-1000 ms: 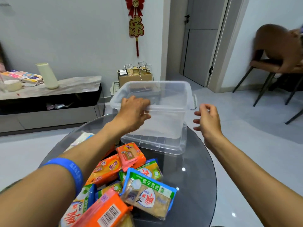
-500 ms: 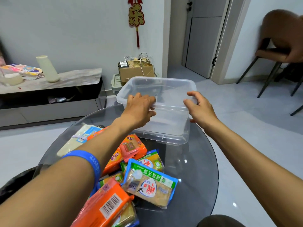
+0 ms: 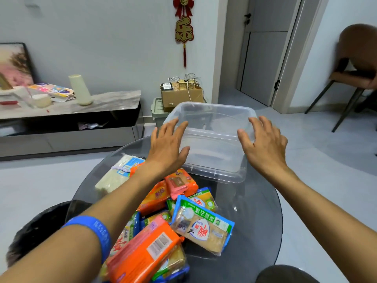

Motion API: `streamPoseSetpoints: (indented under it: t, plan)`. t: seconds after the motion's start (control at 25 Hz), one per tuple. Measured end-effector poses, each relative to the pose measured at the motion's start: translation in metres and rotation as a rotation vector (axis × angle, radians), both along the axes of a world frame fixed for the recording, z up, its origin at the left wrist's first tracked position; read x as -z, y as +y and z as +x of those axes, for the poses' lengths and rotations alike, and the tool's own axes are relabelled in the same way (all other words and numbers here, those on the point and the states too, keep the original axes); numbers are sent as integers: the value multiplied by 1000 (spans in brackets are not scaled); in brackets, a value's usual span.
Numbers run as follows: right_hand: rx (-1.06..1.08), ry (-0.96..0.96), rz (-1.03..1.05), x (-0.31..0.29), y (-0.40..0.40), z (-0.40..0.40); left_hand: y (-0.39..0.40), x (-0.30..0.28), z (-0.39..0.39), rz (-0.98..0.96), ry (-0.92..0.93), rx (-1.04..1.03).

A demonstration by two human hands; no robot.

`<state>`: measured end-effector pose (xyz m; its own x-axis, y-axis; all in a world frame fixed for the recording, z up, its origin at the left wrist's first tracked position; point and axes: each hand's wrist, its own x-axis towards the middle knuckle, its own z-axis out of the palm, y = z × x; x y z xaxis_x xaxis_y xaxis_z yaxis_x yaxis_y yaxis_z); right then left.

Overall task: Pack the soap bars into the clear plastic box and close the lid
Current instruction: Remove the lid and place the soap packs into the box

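Observation:
An empty clear plastic box [image 3: 212, 119] stands open on the far side of a round dark glass table [image 3: 255, 217]. My left hand [image 3: 166, 149] hovers at the box's near left corner with fingers spread, holding nothing. My right hand [image 3: 265, 144] is at the near right corner, also spread and empty. Several wrapped soap bars lie piled on the near side: an orange pack [image 3: 142, 254], a blue-and-green pack [image 3: 202, 227], a small orange bar [image 3: 180, 181] and a white pack [image 3: 116, 174]. I cannot make out a separate lid.
A low TV cabinet [image 3: 67, 113] with a cream vase [image 3: 80, 89] runs along the left wall. A cardboard box [image 3: 181, 93] sits on a green crate behind the table. A brown chair [image 3: 355, 74] stands at the right. A dark stool [image 3: 42, 227] is under the table's left edge.
Both hands have let go of the box rim and opened flat, fingers spread. The box has come down to rest on the table, a little nearer.

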<state>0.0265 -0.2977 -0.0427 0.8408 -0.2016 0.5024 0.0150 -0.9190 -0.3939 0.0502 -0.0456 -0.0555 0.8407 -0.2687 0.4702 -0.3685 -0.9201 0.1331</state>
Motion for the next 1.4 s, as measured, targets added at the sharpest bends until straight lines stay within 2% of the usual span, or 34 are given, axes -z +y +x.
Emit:
streamPoseSetpoints:
  t: [0.08,0.2,0.32,0.4,0.48,0.56,0.76,0.96,1.04,1.16,1.32,1.4]
  plan:
    - [-62,-81,-114,0,20,-18,21,0,-28,7,68,-13]
    - [-280,-54,-205,5,54,-57,48,-8,-77,-20,212,29]
    - [-575,111,-335,21,76,-97,62,-10,-131,99,119,216]
    - [-666,303,-396,33,88,-119,65,-6,-165,161,189,242]
    - [-659,419,-368,35,94,-127,64,-1,-186,207,423,137]
    - [-638,429,-341,35,92,-129,61,9,-193,313,592,60]
    - [-590,454,-486,46,91,-138,64,22,-192,296,571,-5]
    - [-466,425,-484,48,97,-139,59,20,-193,-21,463,-64]
    - [-414,419,-332,38,95,-134,57,10,-184,-264,427,-90]
    - [-362,356,25,5,84,-116,49,-23,-149,-601,419,-80]
    - [-295,231,265,-54,62,-75,25,-67,-91,-824,355,-37]
    - [-261,167,342,-83,44,-32,3,-90,-49,-866,326,-24]
